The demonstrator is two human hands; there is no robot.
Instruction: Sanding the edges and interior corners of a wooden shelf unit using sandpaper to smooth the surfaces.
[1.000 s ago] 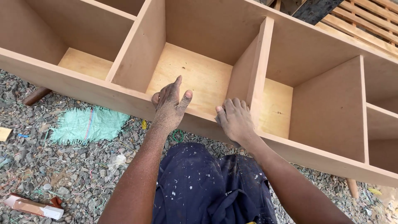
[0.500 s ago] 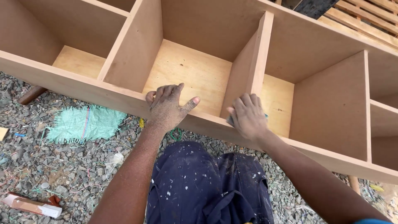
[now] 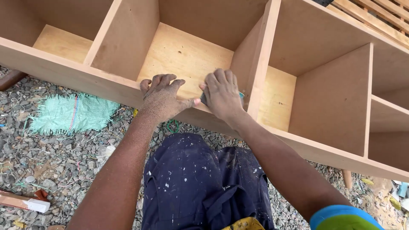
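A wooden shelf unit (image 3: 64,68) lies on its back, its open compartments facing up. My left hand (image 3: 164,99), dusted with sawdust, rests flat on the front edge with its fingers spread into the middle compartment. My right hand (image 3: 221,93) is right beside it, just left of the upright divider (image 3: 257,64). It presses a small dark piece of sanding material (image 3: 203,99) against the front edge. A bit of teal shows at its far side. Most of that piece is hidden under the fingers.
Gravel ground (image 3: 64,157) lies below the unit. A frayed green cloth (image 3: 70,113) is at the left, and a wood offcut (image 3: 25,202) at the bottom left. My paint-flecked dark trousers (image 3: 200,187) are under my arms. Wooden slats (image 3: 375,21) are at the top right.
My right hand has slid left along the front edge, from past the divider to beside my left hand. The left hand stayed on the edge, and its fingers curled slightly.
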